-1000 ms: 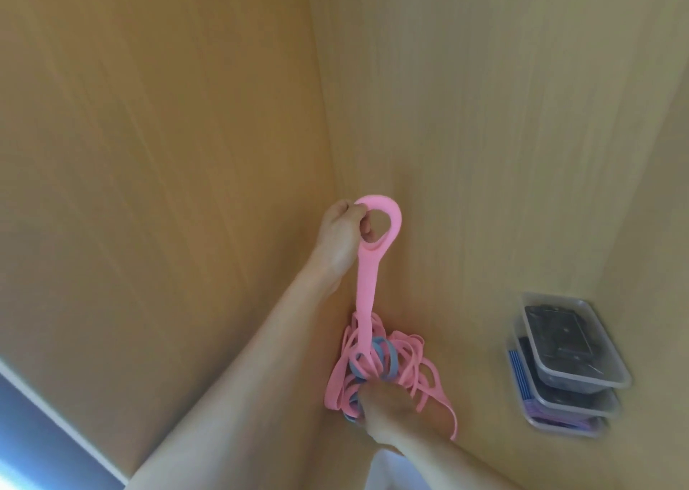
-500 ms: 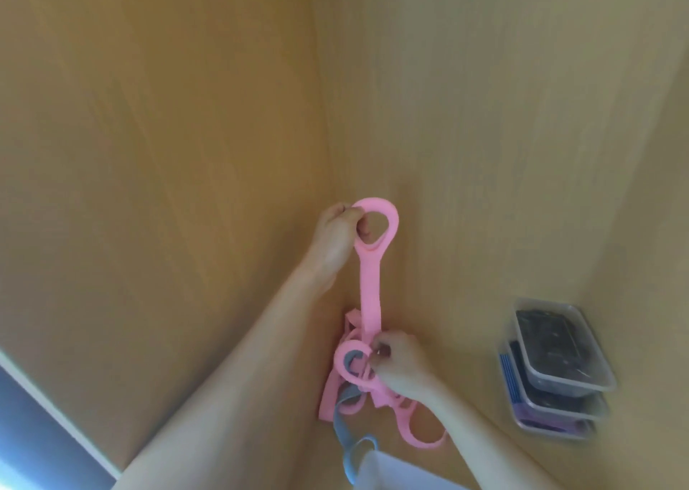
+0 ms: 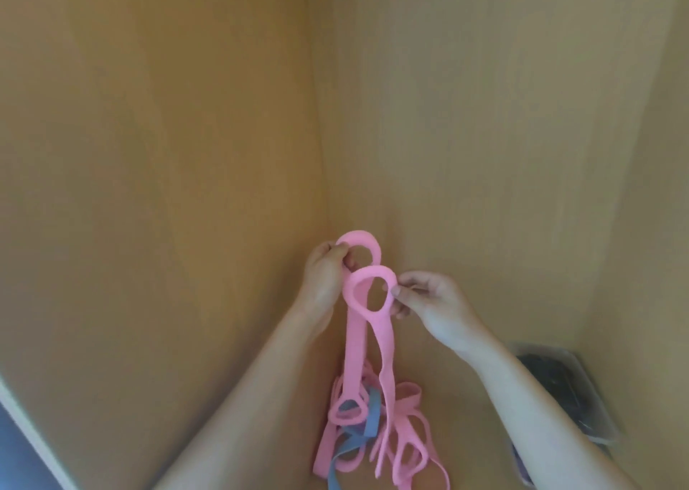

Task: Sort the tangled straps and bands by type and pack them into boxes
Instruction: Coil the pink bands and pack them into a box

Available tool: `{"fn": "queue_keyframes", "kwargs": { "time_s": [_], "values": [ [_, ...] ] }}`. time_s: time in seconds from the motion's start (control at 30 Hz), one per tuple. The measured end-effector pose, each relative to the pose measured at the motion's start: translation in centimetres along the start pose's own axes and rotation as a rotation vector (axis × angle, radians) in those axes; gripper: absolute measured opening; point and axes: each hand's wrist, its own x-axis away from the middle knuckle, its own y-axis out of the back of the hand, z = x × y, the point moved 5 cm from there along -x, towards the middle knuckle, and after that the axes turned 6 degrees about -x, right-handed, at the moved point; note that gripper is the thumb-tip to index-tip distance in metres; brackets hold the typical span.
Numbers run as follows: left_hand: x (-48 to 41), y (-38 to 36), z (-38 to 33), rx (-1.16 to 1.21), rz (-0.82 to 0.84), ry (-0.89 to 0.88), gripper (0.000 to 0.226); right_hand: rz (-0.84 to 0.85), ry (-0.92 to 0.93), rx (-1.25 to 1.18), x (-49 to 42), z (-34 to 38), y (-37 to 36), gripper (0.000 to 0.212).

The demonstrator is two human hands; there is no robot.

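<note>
My left hand [image 3: 323, 279] grips the ring end of a pink strap [image 3: 363, 245], held up in front of the wooden corner. My right hand [image 3: 428, 299] pinches a second pink ring end [image 3: 354, 292] just below and in front of the first. Both flat pink strap lengths [image 3: 354, 351] hang down from the rings into a tangle of pink straps [image 3: 406, 437] mixed with a blue-grey band [image 3: 371, 418] lying on the wooden surface below.
Clear plastic boxes [image 3: 559, 389] with dark contents are stacked at the lower right, partly behind my right forearm. Wooden panels meet in a corner behind my hands. A white edge and a blue area show at the lower left.
My right hand has risen from the tangle, carrying a second pink ring end up beside the first. My left hand has kept its hold on the upper ring.
</note>
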Motion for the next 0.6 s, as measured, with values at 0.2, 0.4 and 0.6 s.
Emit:
{"fn": "queue_keyframes", "kwargs": {
  "time_s": [0.2,0.4,0.6],
  "values": [
    [0.1,-0.3,-1.0,0.185,0.043,-0.002,0.026,-0.025,0.093,-0.063,-1.7,3.2,-0.5,0.029],
    [0.3,-0.7,-2.3,0.434,0.092,0.002,0.032,-0.103,0.101,-0.049,-3.3,4.9,-0.8,0.027],
    [1.1,-0.9,-4.0,0.532,0.172,-0.016,0.026,-0.174,0.075,-0.02,-4.2,5.5,-0.6,0.016]
  ]
}}
